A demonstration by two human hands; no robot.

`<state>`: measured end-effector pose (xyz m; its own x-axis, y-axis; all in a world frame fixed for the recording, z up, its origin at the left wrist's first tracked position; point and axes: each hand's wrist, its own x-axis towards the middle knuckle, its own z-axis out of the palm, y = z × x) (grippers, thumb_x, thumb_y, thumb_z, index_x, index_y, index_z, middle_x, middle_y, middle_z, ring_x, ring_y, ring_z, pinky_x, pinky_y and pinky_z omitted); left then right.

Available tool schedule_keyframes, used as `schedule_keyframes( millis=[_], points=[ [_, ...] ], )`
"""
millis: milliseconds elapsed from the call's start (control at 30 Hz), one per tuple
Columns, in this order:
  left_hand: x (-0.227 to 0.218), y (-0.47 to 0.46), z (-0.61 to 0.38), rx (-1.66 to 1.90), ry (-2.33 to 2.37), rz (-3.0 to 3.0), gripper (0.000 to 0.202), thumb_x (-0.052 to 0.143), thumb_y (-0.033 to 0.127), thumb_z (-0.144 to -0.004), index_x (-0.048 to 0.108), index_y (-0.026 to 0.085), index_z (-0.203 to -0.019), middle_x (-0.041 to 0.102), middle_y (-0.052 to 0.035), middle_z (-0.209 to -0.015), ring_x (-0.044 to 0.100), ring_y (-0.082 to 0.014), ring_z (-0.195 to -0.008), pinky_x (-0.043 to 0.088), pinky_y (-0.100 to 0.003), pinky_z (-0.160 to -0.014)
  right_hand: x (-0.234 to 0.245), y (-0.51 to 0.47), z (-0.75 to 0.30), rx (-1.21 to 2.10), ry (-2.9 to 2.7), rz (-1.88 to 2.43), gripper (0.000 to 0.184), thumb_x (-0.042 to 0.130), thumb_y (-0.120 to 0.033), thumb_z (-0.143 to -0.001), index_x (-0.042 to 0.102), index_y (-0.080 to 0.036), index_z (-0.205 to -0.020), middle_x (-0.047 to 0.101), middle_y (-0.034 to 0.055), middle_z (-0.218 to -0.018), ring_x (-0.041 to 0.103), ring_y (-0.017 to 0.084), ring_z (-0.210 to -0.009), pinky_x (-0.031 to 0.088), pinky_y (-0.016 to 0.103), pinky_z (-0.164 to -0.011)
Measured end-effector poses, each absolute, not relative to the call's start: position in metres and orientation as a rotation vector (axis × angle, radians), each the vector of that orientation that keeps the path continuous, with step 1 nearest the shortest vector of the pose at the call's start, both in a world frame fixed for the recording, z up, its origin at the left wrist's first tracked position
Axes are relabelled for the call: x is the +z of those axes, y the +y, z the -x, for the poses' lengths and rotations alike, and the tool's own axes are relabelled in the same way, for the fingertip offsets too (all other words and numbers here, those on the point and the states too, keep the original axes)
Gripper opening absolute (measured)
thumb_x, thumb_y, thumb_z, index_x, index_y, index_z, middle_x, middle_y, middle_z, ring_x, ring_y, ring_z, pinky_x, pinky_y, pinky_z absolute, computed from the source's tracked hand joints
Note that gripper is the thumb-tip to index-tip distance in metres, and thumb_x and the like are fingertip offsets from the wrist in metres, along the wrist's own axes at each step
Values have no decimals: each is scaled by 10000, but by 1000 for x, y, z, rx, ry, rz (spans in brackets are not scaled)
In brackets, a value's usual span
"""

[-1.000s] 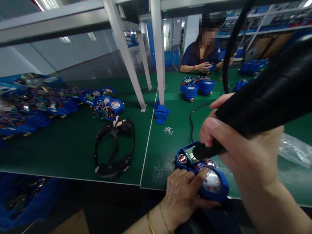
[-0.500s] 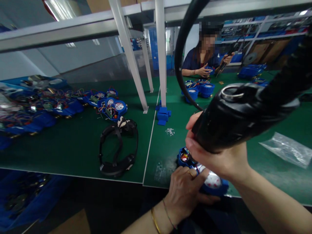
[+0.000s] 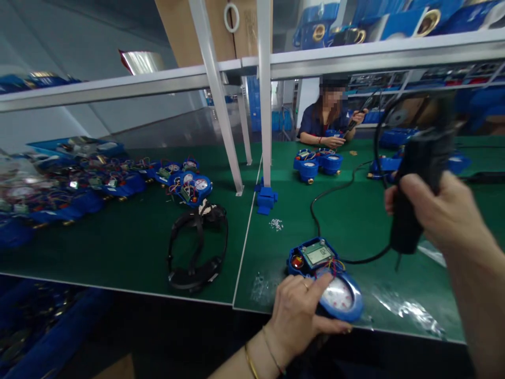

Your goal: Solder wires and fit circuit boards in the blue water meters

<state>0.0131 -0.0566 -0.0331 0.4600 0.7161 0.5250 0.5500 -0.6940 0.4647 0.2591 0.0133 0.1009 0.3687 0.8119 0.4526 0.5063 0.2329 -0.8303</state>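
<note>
A blue water meter (image 3: 353,308) lies near the table's front edge, its round white dial facing up. Its open compartment shows a circuit board with a small display (image 3: 319,254), and coloured wires run between board and dial. My left hand (image 3: 294,302) grips the meter's near left side, thumb on top and fingers along the edge. Up to the right, my right hand (image 3: 437,210) is wrapped round a black electric screwdriver (image 3: 407,216). The screwdriver points down, its bit above the table and apart from the meter. A small heap of screws (image 3: 276,225) lies beyond the meter.
A black head strap (image 3: 171,252) lies left of the table seam. Many wired meters (image 3: 118,181) crowd the far left. Blue pieces (image 3: 266,200) sit by a shelf post (image 3: 265,105). Clear plastic (image 3: 410,310) lies at right. Across the table, a co-worker (image 3: 315,121) handles a meter and a tool.
My right hand has carried the screwdriver away from above the meter, to the right and farther from the camera, uncovering the display. My left hand stays on the meter. The view has tilted up.
</note>
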Motion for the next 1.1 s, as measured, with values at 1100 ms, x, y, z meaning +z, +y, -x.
schedule_keyframes(
  millis=[1100],
  points=[
    [-45,-38,-11,805,691,-972,705,755,496,-751,601,96,-1310,671,-169,-1248,578,-351,-1226,380,-449,-1102,4,-8,-211,857,-1701,1752,357,440,-517,-787,566,-197,-692,605,32,-593,565,173,-552,389,277,-552]
  ],
)
